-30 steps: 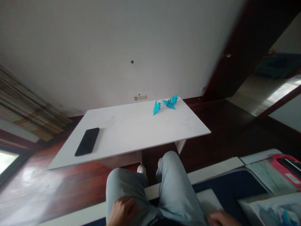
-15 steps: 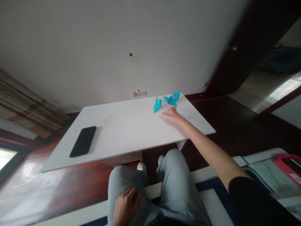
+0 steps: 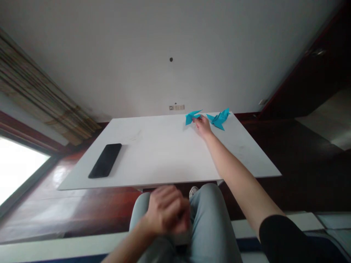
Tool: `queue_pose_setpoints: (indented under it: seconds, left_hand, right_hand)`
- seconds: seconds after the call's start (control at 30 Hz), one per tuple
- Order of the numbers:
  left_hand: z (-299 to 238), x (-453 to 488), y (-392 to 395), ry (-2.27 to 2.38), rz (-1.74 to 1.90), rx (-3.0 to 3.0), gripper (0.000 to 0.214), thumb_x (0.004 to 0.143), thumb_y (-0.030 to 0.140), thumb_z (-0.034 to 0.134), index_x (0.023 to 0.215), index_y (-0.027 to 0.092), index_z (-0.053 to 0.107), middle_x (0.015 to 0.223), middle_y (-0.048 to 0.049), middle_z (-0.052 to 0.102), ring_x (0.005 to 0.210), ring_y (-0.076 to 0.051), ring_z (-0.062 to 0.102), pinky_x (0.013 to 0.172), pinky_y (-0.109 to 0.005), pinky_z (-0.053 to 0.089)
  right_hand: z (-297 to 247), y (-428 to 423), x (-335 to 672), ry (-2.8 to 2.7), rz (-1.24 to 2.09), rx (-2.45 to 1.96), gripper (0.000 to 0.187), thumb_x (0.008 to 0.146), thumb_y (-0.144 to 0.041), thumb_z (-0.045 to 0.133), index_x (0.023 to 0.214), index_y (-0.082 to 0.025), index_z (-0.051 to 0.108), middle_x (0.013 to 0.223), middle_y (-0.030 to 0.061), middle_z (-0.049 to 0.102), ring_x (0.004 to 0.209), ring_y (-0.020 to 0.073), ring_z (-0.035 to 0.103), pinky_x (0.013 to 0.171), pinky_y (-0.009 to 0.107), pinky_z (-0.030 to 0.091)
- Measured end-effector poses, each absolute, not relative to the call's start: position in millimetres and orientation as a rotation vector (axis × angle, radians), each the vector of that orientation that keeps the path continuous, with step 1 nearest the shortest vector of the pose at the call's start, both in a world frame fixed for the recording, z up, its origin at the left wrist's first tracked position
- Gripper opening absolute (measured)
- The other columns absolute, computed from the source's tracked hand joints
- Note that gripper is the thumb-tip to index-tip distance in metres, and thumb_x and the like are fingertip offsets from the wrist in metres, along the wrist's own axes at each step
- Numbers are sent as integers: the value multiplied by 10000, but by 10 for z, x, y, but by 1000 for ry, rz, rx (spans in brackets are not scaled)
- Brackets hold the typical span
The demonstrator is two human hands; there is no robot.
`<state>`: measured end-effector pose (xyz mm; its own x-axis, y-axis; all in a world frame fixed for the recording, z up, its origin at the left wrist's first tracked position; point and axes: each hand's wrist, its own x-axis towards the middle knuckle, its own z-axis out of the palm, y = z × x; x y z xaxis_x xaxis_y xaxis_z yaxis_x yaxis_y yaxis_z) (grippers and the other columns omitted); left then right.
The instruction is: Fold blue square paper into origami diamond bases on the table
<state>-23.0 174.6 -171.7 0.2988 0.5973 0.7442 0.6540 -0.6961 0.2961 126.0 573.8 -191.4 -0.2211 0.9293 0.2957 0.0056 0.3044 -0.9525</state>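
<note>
Newly pinched in the right hand (image 3: pixel 203 126): a turquoise folded-paper crane (image 3: pixel 191 118) near the far edge of a white tabletop (image 3: pixel 153 160), just beside a second crane (image 3: pixel 219 119); left hand (image 3: pixel 167 210) curled, above pale-blue jeans (image 3: pixel 211 223).

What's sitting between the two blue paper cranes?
In the head view, the right hand's fingers lie there, touching the left blue origami crane, not the second crane.

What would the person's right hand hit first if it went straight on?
The right hand would meet the turquoise origami crane first; its fingertips seem already at the paper, though depth is hard to judge here.
</note>
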Motion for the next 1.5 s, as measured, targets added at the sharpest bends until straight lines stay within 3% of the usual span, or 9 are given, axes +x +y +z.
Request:
queue_pose_setpoints:
  seconds: [0.07,0.17,0.33,0.6,0.8,1.0,1.1,1.23,1.5]
  left_hand:
    - [-1393,-349,2541,-1556,-1424,-2251,223,971,131,690,1106,308,686,803,-4,722,694,-223,692,630,-389,531]
    - [-1324,-554,3651,-2110,-1635,-2098,317,950,187,795,1241,241,682,1009,-43,810,867,-213,730,779,-358,567]
    - [-1751,-700,4608,-2283,-2168,-2059,274,970,241,901,1146,196,695,1053,-60,823,964,-188,758,905,-317,586]
    - [-2025,-952,4831,-2183,-2392,-2291,306,958,419,927,1015,186,738,863,-26,810,794,-154,738,794,-274,540]
    - [-1971,-1047,4845,-2222,-2298,-2393,189,954,321,869,1018,180,761,814,-12,775,742,-144,688,747,-273,519]
    - [-1923,-1060,4821,-2210,-2221,-2475,160,987,323,849,989,190,759,749,7,707,672,-131,607,686,-271,468]
    - [-1916,-1054,4821,-2247,-2230,-2457,215,996,372,871,983,198,745,733,9,692,658,-129,592,667,-266,455]
    - [-1904,-1059,4821,-2252,-2280,-2429,322,969,453,927,995,207,720,782,9,707,666,-121,595,659,-257,459]
    - [-1873,-1187,4799,-2238,-2038,-2571,362,985,529,931,975,212,756,737,-6,687,650,-136,565,620,-274,421]
  right_hand:
    - [-1907,5721,1253,-1505,1171,-854,683,742,-910,832,911,-284,616,860,26,732,626,149,441,587,339,345]
    - [-1877,5683,1251,-1518,1252,-803,676,699,-888,891,837,-269,657,803,20,729,599,128,422,575,332,325]
    - [-1880,5665,1244,-1677,1363,-742,658,725,-847,975,817,-230,766,685,-17,658,615,132,447,608,318,338]
    - [-1962,5734,1245,-1598,1486,-647,583,751,-569,1026,1194,-272,791,869,-26,804,628,133,525,587,292,358]
    - [-1962,5733,1284,-1621,1414,-596,426,828,-453,925,1196,-277,803,871,-27,804,659,139,566,609,279,415]
    - [-2004,5777,1269,-1632,1328,-603,532,815,-531,994,1236,-294,770,891,-42,731,641,126,535,570,269,404]
    - [-2047,5810,1242,-1622,1266,-617,699,743,-650,1074,1250,-319,725,946,-44,719,615,117,480,540,273,419]
    - [-2067,5821,1212,-1675,1141,-626,717,780,-846,1019,1129,-302,710,989,-17,732,594,106,391,533,289,397]
    - [-1967,5731,1206,-1771,976,-695,706,881,-948,860,1086,-273,836,972,37,766,792,204,555,761,360,455]
